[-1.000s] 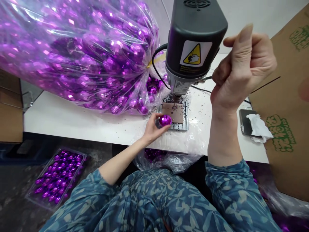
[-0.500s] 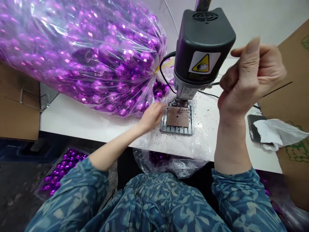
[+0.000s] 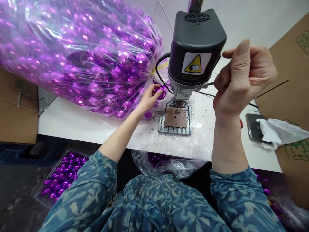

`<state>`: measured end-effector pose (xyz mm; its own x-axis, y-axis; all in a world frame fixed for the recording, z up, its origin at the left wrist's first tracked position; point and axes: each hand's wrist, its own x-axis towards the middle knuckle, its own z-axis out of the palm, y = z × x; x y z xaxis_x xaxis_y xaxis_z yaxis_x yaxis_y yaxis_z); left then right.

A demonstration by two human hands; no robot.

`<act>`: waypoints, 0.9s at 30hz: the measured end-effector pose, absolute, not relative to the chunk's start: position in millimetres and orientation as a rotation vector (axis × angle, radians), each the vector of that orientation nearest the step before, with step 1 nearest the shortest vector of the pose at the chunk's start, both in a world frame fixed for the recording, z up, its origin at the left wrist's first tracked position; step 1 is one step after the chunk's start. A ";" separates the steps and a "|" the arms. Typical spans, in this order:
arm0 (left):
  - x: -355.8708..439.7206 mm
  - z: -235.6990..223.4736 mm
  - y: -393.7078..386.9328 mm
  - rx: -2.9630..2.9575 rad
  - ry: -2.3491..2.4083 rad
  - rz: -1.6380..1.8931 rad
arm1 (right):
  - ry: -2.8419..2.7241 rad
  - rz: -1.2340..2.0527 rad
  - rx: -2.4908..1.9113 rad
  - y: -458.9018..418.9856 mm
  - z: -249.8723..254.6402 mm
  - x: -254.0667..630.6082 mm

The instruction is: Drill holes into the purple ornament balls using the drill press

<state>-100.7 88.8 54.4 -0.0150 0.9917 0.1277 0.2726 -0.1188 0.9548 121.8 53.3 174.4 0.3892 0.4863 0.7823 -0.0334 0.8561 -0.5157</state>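
Note:
My left hand reaches to the mouth of a large clear bag of shiny purple faceted balls and pinches one purple ball lying among the loose ones there. My right hand is raised and closed around the thin lever of a small black bench drill. Under the drill head sits a brown plate on a slotted metal base, with dark shavings scattered round it.
A clear tray of purple balls lies on the floor at lower left. Another plastic bag with purple balls hangs below the table edge. A phone under crumpled tissue lies at right beside a cardboard box.
My left hand held a purple ball by the drill base a second ago; that ball is gone from it and the hand has moved up to the bag's mouth onto another. My right hand stays raised.

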 end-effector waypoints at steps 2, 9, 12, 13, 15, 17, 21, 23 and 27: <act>-106.5 56.4 64.4 1.081 1.105 1.231 | -1.129 0.351 -0.472 52.8 175.0 121.3; -89.4 49.2 18.6 0.400 0.834 1.160 | -1.098 0.344 -0.388 55.5 174.5 118.7; -79.8 43.1 14.6 0.338 0.829 1.164 | -1.100 0.346 -0.401 56.9 173.6 118.8; -77.6 41.2 13.9 0.325 0.828 1.163 | -1.102 0.347 -0.406 57.1 173.4 118.8; -75.0 37.7 12.8 0.306 0.834 1.157 | -1.101 0.338 -0.405 57.4 173.1 118.7; -74.9 34.1 11.6 0.301 0.849 1.146 | -1.101 0.323 -0.402 57.4 173.0 118.2; -78.1 27.2 8.8 0.370 0.926 1.038 | -1.113 0.320 -0.437 56.9 172.8 117.7; -78.1 24.5 8.6 0.420 0.957 1.042 | -1.120 0.313 -0.453 56.7 172.4 118.0; -71.6 18.6 13.6 0.478 0.907 1.228 | -1.127 0.314 -0.444 55.7 171.6 119.1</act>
<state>-71.6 13.6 18.6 0.0627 0.9417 -0.3306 -0.5926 0.3017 0.7468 119.1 55.7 171.6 0.4006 0.4575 0.7938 -0.0191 0.8704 -0.4920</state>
